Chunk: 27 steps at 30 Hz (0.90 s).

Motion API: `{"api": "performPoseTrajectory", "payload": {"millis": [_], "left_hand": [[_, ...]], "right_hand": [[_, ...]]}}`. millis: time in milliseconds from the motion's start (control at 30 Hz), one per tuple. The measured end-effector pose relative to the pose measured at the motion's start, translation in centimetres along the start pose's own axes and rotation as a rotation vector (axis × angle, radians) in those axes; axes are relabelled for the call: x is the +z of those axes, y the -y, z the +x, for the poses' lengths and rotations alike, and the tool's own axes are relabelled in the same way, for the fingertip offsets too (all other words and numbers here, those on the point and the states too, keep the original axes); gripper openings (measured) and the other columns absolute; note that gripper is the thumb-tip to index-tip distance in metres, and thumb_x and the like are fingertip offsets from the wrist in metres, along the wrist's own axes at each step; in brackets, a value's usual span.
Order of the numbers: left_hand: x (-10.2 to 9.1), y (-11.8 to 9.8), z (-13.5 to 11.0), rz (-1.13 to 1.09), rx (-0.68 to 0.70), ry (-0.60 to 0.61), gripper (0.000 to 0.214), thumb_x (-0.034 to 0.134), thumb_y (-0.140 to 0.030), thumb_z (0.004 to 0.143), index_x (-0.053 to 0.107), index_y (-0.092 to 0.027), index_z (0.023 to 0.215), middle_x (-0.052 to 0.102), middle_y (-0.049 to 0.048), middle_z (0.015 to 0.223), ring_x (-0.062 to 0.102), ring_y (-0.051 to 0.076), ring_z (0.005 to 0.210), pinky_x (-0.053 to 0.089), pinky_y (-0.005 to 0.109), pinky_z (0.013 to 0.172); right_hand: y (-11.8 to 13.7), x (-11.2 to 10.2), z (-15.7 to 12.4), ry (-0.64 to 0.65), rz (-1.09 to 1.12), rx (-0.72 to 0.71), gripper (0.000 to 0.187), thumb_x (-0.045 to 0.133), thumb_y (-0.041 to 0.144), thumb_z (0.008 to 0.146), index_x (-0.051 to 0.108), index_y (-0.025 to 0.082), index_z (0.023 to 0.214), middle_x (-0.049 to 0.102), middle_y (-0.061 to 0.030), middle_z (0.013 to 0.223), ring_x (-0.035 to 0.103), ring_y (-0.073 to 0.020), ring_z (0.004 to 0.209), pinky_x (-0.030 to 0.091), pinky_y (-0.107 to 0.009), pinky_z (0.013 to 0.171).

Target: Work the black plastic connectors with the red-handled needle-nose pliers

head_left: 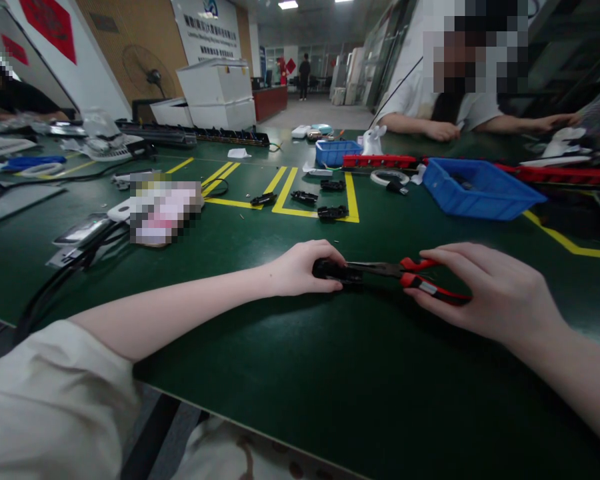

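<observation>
My left hand (305, 268) is closed over a small black plastic part (330, 270) and presses it onto the green table (330, 373). My right hand (485, 293) grips the red handles of a pair of pliers (420, 275). The pliers' dark jaws reach left to the black part, where they touch or bite it. Part of the black part is hidden under my left fingers.
Several more black parts (305, 197) lie inside yellow tape lines farther back. A blue bin (480, 190) stands at the right, a smaller blue bin (336, 152) behind. Black cables (80, 253) run at the left. A co-worker's arms (430, 127) rest on the far side.
</observation>
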<state>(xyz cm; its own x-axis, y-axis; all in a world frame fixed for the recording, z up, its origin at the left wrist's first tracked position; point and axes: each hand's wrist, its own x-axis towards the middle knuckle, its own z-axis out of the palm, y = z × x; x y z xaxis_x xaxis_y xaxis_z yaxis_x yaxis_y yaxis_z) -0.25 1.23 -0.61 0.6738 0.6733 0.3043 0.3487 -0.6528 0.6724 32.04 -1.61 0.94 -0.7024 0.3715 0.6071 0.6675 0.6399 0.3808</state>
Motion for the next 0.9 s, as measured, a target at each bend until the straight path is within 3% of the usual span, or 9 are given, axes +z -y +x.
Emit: {"api": "performPoseTrajectory", "payload": {"millis": [333, 733, 900], "left_hand": [[0.2, 0.5, 0.0, -0.021, 0.010, -0.005, 0.030, 0.082, -0.025, 0.085, 0.072, -0.015, 0.111, 0.073, 0.0069, 0.111, 0.068, 0.020, 0.100, 0.054, 0.036, 0.088], [-0.2, -0.2, 0.0, 0.008, 0.037, 0.033, 0.027, 0.081, -0.022, 0.088, 0.073, -0.015, 0.113, 0.074, 0.0067, 0.113, 0.067, 0.020, 0.106, 0.051, 0.037, 0.094], [-0.3, -0.6, 0.1, 0.014, 0.034, 0.046, 0.029, 0.080, -0.023, 0.089, 0.073, -0.014, 0.115, 0.074, 0.0083, 0.114, 0.067, 0.021, 0.107, 0.051, 0.036, 0.095]], "right_hand": [[0.3, -0.1, 0.3, -0.003, 0.015, -0.005, 0.035, 0.069, 0.045, 0.093, 0.068, 0.015, 0.112, 0.075, -0.0131, 0.097, 0.071, -0.0258, 0.078, 0.054, -0.036, 0.062], [-0.5, -0.4, 0.1, 0.148, 0.150, 0.112, 0.032, 0.060, 0.049, 0.096, 0.066, 0.024, 0.114, 0.072, -0.0118, 0.097, 0.071, -0.0306, 0.078, 0.054, -0.042, 0.062], [-0.7, -0.3, 0.0, 0.088, 0.138, 0.051, 0.036, 0.062, 0.053, 0.095, 0.066, 0.019, 0.107, 0.072, -0.0117, 0.095, 0.071, -0.0258, 0.074, 0.053, -0.036, 0.059]]}}
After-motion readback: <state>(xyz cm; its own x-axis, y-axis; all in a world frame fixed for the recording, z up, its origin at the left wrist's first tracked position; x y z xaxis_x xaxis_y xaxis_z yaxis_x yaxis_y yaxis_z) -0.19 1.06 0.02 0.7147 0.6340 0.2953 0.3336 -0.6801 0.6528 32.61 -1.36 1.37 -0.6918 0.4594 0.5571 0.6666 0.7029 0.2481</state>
